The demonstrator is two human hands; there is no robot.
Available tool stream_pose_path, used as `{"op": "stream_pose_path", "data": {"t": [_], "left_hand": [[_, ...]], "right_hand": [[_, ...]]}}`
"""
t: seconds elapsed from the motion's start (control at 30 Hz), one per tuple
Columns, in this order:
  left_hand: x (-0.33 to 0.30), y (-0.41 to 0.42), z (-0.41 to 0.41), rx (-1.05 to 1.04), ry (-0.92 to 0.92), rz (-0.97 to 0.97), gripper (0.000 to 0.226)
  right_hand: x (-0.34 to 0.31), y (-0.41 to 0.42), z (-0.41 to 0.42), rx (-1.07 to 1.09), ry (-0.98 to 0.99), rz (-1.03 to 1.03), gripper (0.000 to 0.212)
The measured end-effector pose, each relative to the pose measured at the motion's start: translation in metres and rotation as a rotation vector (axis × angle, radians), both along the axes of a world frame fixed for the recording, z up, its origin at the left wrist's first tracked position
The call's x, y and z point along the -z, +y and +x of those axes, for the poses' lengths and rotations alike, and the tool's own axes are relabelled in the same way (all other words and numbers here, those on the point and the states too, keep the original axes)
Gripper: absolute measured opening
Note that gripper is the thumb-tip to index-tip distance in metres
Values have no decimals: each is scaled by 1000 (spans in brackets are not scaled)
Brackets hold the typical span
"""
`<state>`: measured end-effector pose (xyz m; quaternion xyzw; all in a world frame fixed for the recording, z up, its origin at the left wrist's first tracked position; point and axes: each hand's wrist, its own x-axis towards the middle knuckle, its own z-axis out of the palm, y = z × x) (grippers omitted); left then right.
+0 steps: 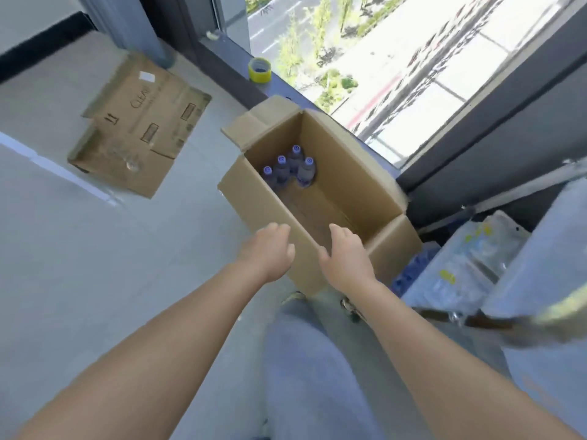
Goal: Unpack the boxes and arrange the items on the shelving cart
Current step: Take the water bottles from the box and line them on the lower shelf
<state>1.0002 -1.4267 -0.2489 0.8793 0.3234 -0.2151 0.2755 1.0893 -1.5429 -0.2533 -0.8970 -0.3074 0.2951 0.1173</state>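
An open cardboard box (355,173) stands on the floor by the window, flaps folded out. Several clear bottles with purple caps (289,168) stand upright in its far corner; the near part of the box bottom is bare. My left hand (270,249) reaches forward above the box's near left wall, fingers relaxed and holding nothing. My right hand (344,252) reaches over the near rim into the box opening, fingers straight and empty. The shelving cart (540,249) is at the right, blurred, with plastic-wrapped packs and blue-capped bottles (409,274) on a lower level.
A flattened cardboard box (139,125) lies on the grey floor at the left. A yellow tape roll (259,69) sits on the window ledge. The window and its dark frame (476,128) run behind the box. My leg in jeans (305,360) is below the hands.
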Motion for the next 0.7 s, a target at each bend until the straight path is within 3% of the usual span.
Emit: {"op": "stream_pose_path", "data": {"t": [0.1, 0.3, 0.47, 0.7], "left_hand": [[18, 49, 43, -5, 2, -1, 39], [64, 129, 94, -98, 57, -88, 37], [131, 198, 156, -161, 109, -107, 34], [274, 259, 232, 39, 330, -52, 42]], "right_hand": [[23, 57, 38, -47, 37, -10, 42], [70, 124, 74, 80, 196, -74, 42], [120, 173, 112, 95, 279, -89, 45], [259, 268, 175, 94, 274, -117, 37]]}}
